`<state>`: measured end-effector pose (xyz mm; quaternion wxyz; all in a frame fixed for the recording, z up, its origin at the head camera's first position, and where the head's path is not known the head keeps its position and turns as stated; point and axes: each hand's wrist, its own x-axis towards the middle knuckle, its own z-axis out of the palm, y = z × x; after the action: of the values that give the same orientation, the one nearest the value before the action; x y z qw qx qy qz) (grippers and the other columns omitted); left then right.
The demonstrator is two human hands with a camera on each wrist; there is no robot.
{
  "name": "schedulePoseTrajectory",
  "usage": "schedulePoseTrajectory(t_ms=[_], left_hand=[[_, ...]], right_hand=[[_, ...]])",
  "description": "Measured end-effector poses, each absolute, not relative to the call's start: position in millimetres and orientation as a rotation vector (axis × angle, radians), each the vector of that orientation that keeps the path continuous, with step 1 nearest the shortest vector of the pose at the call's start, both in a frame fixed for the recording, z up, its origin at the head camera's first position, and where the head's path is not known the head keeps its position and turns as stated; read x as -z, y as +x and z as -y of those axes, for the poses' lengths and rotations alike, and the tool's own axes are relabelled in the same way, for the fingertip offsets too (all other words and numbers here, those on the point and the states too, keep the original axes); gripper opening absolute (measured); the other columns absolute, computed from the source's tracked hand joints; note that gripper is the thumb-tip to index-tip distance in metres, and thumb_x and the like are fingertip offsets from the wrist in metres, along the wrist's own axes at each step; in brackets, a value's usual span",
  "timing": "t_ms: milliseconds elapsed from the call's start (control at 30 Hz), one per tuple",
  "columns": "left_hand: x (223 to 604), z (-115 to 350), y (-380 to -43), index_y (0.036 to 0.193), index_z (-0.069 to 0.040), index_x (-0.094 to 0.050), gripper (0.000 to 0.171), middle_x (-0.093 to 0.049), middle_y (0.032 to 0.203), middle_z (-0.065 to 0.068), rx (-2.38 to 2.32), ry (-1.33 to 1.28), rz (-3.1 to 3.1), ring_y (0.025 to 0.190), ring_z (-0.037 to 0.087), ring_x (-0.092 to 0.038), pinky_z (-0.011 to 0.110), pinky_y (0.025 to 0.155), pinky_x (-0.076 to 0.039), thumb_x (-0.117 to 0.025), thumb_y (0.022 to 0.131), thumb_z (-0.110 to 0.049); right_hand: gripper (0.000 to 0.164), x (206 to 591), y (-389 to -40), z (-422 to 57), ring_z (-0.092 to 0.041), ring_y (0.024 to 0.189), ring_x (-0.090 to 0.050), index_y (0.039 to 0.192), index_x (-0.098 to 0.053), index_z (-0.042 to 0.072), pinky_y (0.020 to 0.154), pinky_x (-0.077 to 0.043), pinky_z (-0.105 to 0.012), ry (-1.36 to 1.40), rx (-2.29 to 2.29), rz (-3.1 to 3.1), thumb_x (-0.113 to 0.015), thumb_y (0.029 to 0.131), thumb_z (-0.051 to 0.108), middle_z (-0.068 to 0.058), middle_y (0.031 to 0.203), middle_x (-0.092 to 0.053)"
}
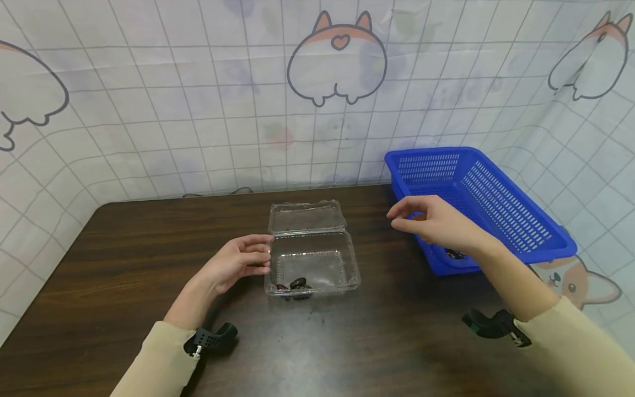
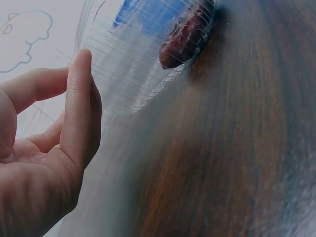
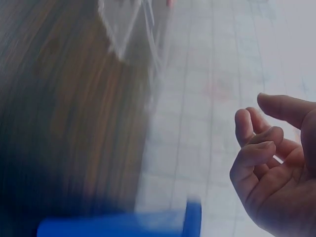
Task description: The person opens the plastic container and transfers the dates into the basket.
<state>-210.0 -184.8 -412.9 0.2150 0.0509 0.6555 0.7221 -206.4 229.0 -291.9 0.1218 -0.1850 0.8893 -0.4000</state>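
A clear plastic clamshell box (image 1: 317, 256) stands on the table with its lid (image 1: 307, 218) folded back. Several glossy, wrinkled red-brown dates (image 1: 298, 283) lie in its front left corner; one date (image 2: 182, 44) shows large through the wall in the left wrist view. My left hand (image 1: 243, 259) rests its extended fingertips against the box's left side. Over the near left rim of a blue plastic basket (image 1: 506, 193) hovers my right hand (image 1: 436, 223), fingers loosely bent, thumb apart from them. Nothing shows between its fingers in the right wrist view (image 3: 276, 163).
Dark pieces (image 1: 453, 253) lie low in the basket, partly hidden by the right forearm. The dark wood table (image 1: 149, 237) runs back to a tile-patterned wall sheet (image 1: 198, 110). A black wrist device (image 1: 210, 339) sits on the left forearm, another (image 1: 496, 325) on the right.
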Motion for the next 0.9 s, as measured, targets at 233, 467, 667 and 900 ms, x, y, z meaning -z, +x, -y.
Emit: schedulePoseTrajectory(t_ms=[233,467,667,900], left_hand=[[414,186,-210,0.14,0.003,-0.04,0.054,-0.055,0.101,0.01,-2.021,0.151,-1.805,0.081,0.022,-0.064,0.038,0.081,-0.058,-0.064,0.091,-0.001],[416,184,-209,0.139,0.002,-0.041,0.053,-0.055,0.1,0.01,-2.031,0.147,-1.795,0.081,0.022,-0.064,0.039,0.082,-0.058,-0.063,0.091,-0.001],[417,184,-210,0.139,0.002,-0.041,0.053,-0.054,0.101,0.01,-2.023,0.152,-1.809,0.082,0.021,-0.062,0.04,0.083,-0.057,-0.063,0.091,0.0],[419,184,-210,0.139,0.002,-0.041,0.054,-0.054,0.101,0.01,-2.023,0.157,-1.815,0.082,0.022,-0.063,0.039,0.082,-0.057,-0.064,0.091,-0.001]], right_hand=[[0.022,303,-212,-186,-0.015,0.049,-0.037,0.111,-0.065,0.018,0.043,-0.039,-0.027,-0.636,1.172,-2.47,-0.066,0.093,0.031,-0.007,0.097,-0.062],[0.018,319,-218,-154,-0.017,0.054,-0.045,0.109,-0.066,0.016,0.043,-0.039,-0.026,-0.749,1.179,-2.373,-0.066,0.093,0.024,-0.008,0.1,-0.066],[0.015,331,-221,-132,-0.023,0.059,-0.052,0.107,-0.066,0.016,0.043,-0.042,-0.027,-0.814,1.123,-2.341,-0.066,0.093,0.02,-0.003,0.095,-0.067],[0.016,344,-222,-113,-0.014,0.056,-0.051,0.106,-0.067,0.017,0.043,-0.04,-0.026,-0.835,1.078,-2.317,-0.069,0.091,0.021,-0.004,0.094,-0.068]])
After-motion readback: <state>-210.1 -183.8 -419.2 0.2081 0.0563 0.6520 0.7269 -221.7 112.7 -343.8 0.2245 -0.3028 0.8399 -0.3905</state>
